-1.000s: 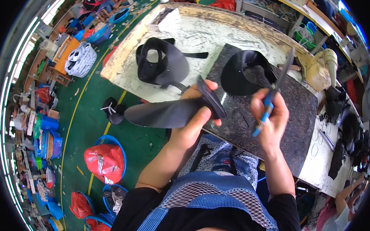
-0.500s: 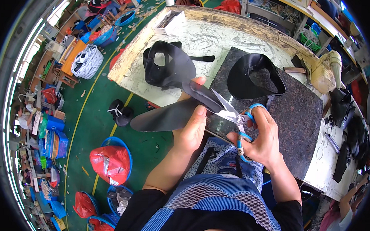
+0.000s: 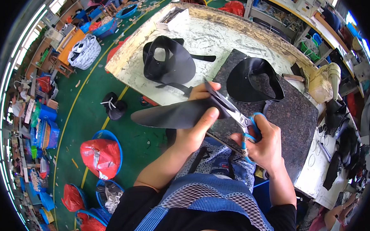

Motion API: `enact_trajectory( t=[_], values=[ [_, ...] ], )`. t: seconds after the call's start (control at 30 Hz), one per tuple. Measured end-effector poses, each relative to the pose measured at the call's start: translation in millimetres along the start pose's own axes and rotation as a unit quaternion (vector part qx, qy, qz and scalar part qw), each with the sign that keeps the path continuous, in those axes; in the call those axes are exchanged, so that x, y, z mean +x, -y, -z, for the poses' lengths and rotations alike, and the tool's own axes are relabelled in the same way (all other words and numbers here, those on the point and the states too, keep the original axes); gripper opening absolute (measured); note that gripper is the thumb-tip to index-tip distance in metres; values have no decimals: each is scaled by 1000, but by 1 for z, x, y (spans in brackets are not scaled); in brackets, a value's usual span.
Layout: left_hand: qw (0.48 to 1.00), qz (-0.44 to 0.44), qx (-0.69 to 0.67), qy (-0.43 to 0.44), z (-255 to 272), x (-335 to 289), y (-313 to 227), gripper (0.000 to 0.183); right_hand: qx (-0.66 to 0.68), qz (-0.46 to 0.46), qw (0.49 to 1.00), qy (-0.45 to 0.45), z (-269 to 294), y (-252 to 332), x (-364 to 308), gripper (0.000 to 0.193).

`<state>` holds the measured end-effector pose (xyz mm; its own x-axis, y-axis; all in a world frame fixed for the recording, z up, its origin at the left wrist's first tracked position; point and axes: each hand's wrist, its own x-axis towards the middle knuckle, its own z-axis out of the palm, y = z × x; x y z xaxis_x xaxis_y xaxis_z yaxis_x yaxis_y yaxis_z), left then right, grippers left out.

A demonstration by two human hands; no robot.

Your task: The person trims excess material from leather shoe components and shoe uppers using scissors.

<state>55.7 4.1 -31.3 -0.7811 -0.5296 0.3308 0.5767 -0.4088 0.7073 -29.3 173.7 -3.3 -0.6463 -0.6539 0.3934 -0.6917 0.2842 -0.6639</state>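
My left hand [image 3: 196,126] grips a black leather piece [image 3: 168,114], thumb on top and fingers behind it. The piece's long rounded end sticks out to the left. In my right hand [image 3: 267,147] are scissors [image 3: 242,119] with silver blades and blue-wrapped handles, fingers and thumb through the loops. Their blades lie nearly together along the leather edge beside my left fingertips; the leather partly hides the tips. Beyond my hands, a curved black leather piece [image 3: 239,82] stands on a dark stone slab [image 3: 289,128]. Another black leather piece with an opening [image 3: 177,63] sits farther left.
The white worktable [image 3: 209,36] has a raised worn rim and a small white tray [image 3: 172,19] at its far left corner. A hammer [image 3: 294,77] lies at the right. Blue tubs with red bags [image 3: 101,157] stand on the green floor at left. Another person's arm [image 3: 333,215] shows at lower right.
The scissors' blades have gone from wide apart to nearly together on the leather. Both hands have shifted slightly, and the narrow upper part of the leather has swung toward the blades.
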Motion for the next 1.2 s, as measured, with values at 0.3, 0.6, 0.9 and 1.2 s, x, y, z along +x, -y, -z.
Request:
enact_trajectory(
  t=[0.3, 0.6, 0.9, 1.2],
  values=[
    [986, -29, 157, 55, 3, 1, 2, 28, -8, -28, 1000, 0, 4, -6, -2, 55],
    [914, -129, 376, 86, -5, 8, -5, 23, 65, -119, 990, 46, 6, -12, -10, 43],
    [885, -126, 438, 96, -13, 7, -4, 23, 188, -176, 963, 83, 2, -15, -9, 44],
    [832, -179, 513, 116, -7, 16, 0, 23, 368, -226, 886, 170, 7, -27, -17, 53]
  ],
)
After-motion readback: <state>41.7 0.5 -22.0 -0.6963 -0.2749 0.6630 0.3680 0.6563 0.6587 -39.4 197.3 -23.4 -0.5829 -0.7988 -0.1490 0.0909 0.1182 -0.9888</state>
